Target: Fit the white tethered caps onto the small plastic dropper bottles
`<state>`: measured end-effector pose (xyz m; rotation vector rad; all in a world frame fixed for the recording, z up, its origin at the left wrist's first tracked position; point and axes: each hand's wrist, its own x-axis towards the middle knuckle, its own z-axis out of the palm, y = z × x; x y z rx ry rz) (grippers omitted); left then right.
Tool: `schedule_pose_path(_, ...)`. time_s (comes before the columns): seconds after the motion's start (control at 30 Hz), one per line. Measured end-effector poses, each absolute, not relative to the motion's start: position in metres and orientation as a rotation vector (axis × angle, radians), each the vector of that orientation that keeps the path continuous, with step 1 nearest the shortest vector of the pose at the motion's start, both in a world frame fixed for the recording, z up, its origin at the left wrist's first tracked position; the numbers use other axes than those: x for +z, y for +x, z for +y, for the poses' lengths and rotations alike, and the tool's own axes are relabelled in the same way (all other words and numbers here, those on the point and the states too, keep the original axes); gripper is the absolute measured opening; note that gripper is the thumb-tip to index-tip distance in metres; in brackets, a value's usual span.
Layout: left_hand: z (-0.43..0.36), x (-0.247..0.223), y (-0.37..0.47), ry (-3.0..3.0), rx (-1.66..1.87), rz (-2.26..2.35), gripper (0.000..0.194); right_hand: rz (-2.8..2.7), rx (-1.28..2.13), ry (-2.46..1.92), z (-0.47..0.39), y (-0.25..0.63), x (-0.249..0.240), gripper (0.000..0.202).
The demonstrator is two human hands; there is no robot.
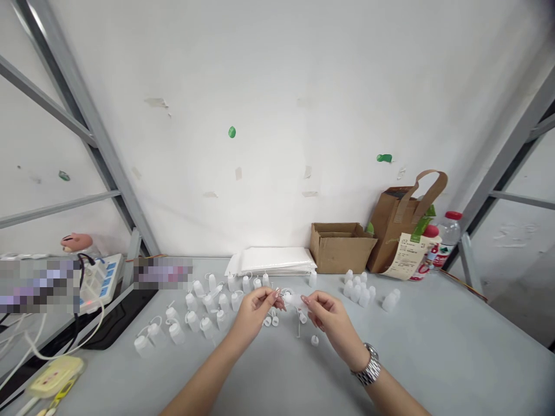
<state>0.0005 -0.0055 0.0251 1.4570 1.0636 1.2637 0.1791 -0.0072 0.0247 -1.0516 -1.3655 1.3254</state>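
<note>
My left hand (259, 307) pinches the looped cap end of a small translucent white bottle (293, 300) at the middle of the grey table. My right hand (326, 312), with a metal watch on the wrist, grips the bottle's other end between thumb and fingers. The bottle lies roughly level between both hands, above the table. Just below it are several loose white caps (274, 320), and one more cap (314, 341) lies nearer to me. Left of my left hand stand many similar bottles with looped caps (207, 328).
Several bottles without loops (363, 297) stand at the right. Behind are a stack of white sheets (277, 260), a cardboard box (342, 254), a paper bag (385, 231) and a red-capped bottle (451, 231). A power strip (97, 283) with cables lies left.
</note>
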Motion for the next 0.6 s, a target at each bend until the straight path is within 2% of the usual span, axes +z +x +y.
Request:
schedule_pose_path(0.27, -0.0050, 0.0230, 0.0002, 1.517, 1.270, 1.103, 0.028, -1.392, 1.330, -1.034, -0.0075, 0.1784, 0.0258, 0.039)
schedule_pose_path(0.43, -0.0009, 0.0202, 0.0003, 1.408, 1.363, 1.095, 0.031, -1.492, 1.474, -0.908, -0.0090, 0.1754, 0.0253, 0.030)
schedule_pose_path(0.6, -0.0026, 0.0213, 0.0034, 1.314, 1.374, 1.071, 0.033, -1.543, 1.569, -0.864, -0.0085, 0.1746, 0.0265, 0.038)
